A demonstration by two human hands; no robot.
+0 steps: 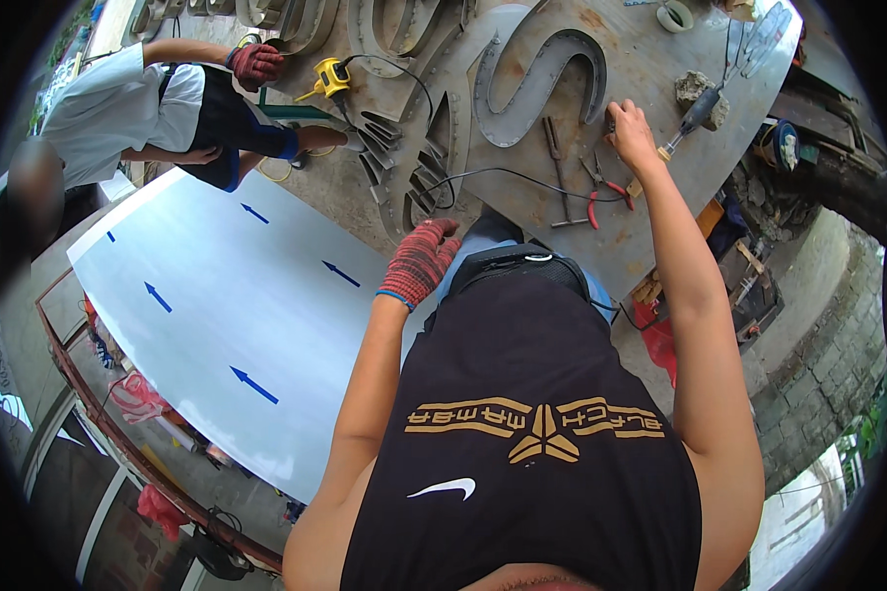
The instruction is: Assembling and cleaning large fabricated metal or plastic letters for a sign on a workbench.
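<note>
My right hand [633, 135], bare, is over the metal table [650, 217] beside an S-shaped sheet-metal strip [552, 89]. Its fingers are curled together around something small and dark that I cannot make out. In front of my waist is my left hand [419, 264], in a red knitted glove, fingers loosely bent and holding nothing visible. Red-handled pliers [606, 190] and a T-shaped metal tool [558, 172] lie between my hands. A wooden-handled tool with a dark body [698, 110] rests against a stone chunk [719, 105], close to my right wrist.
Several bent metal letter shapes [404, 30] cover the far table. A yellow corded tool [332, 77] trails its black cord. To my left lies a large pale sheet with blue arrows [296, 325]. A person in a white shirt [108, 108] stands beyond it. A white cup [673, 16] is far right.
</note>
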